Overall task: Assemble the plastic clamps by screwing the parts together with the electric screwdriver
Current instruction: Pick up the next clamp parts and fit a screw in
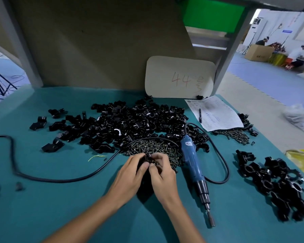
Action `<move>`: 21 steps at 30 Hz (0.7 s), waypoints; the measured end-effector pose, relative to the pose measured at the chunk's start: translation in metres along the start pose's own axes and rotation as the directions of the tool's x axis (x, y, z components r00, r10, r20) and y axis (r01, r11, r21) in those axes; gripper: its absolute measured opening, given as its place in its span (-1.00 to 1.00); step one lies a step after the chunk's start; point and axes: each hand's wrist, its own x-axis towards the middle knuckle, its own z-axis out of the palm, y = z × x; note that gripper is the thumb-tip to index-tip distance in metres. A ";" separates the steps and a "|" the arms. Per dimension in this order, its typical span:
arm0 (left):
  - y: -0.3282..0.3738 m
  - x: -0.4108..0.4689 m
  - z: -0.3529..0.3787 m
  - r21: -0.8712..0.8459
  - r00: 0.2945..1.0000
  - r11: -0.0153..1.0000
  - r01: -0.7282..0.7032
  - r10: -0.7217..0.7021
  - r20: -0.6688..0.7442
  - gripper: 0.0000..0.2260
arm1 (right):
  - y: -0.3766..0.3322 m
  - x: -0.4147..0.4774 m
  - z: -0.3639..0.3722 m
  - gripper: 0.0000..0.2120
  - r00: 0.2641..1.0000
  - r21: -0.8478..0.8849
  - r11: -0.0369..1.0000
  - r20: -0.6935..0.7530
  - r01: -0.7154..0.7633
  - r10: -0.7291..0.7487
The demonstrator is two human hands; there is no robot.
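Black clamp part (147,157) pinched by both left hand (130,174) and right hand (162,171) at screw pile (153,148), likely hand-starting a screw. Electric screwdriver (194,163) lies unheld beside them on surface (60,204), within reach.

2 hands (129,174) (163,172), 1 elec. screwdriver (191,160), 1 pen (200,115), 1 paper sheet (218,113), 2 screw piles (153,148) (235,135)

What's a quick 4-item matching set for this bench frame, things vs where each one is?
Things:
1 electric screwdriver
2 pen
3 ring-shaped clamps
4 small black part

Places:
A on the paper sheet
B pinched between left hand and right hand
C heaped at the table's right side
D lying flat just right of the right hand

Pairs: 1-D, 2-A, 3-C, 4-B
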 end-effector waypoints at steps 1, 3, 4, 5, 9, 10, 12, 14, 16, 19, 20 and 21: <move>0.000 0.000 -0.001 -0.004 1.000 1.000 -0.006 0.006 -0.001 -0.54 | 0.000 0.001 0.000 -0.73 1.000 0.000 1.000 0.004 0.000 0.000; 0.001 -0.001 -0.002 -0.016 1.000 1.000 -0.015 0.015 0.006 -0.54 | 0.000 0.001 0.000 -0.71 1.000 -0.006 1.000 0.002 0.007 -0.007; 0.001 -0.001 -0.002 -0.023 1.000 1.000 -0.017 0.017 0.012 -0.53 | -0.001 0.001 0.000 -0.71 1.000 -0.002 1.000 -0.002 0.014 -0.014; 0.001 -0.001 -0.002 -0.032 1.000 0.999 -0.018 0.019 0.021 -0.51 | -0.001 0.001 0.000 -0.71 1.000 0.006 1.000 -0.005 0.023 -0.023; 0.004 -0.002 -0.002 -0.061 0.998 0.998 -0.031 0.034 0.051 -0.53 | -0.003 0.000 -0.001 -0.72 0.998 0.028 0.998 -0.005 0.057 -0.057; 0.005 -0.002 -0.002 -0.065 0.998 0.997 -0.039 0.043 0.055 -0.56 | -0.003 0.000 -0.001 -0.71 0.998 0.028 0.998 -0.003 0.063 -0.062; 0.006 -0.002 -0.003 -0.070 0.996 0.996 -0.061 0.065 0.061 -0.61 | -0.003 0.000 -0.001 -0.69 0.997 0.023 0.997 -0.003 0.072 -0.072; 0.008 -0.002 -0.003 -0.080 0.994 0.994 -0.079 0.084 0.067 -0.65 | -0.003 0.000 -0.001 -0.67 0.996 0.010 0.996 0.000 0.087 -0.087; 0.008 -0.002 -0.004 -0.085 0.994 0.993 -0.087 0.092 0.065 -0.64 | -0.002 -0.001 -0.001 -0.68 0.995 -0.010 0.995 -0.001 0.099 -0.099; 0.008 -0.001 -0.004 -0.074 0.995 0.995 -0.073 0.078 0.056 -0.60 | -0.003 -0.001 -0.002 -0.68 0.994 -0.048 0.993 -0.006 0.106 -0.106; 0.007 -0.001 -0.003 -0.078 0.995 0.994 -0.075 0.079 0.054 -0.61 | -0.004 -0.001 -0.002 -0.68 0.995 -0.056 0.993 -0.002 0.104 -0.105; 0.007 -0.001 -0.003 -0.083 0.995 0.994 -0.077 0.081 0.052 -0.62 | -0.005 -0.002 -0.002 -0.67 0.995 -0.065 0.993 0.007 0.101 -0.101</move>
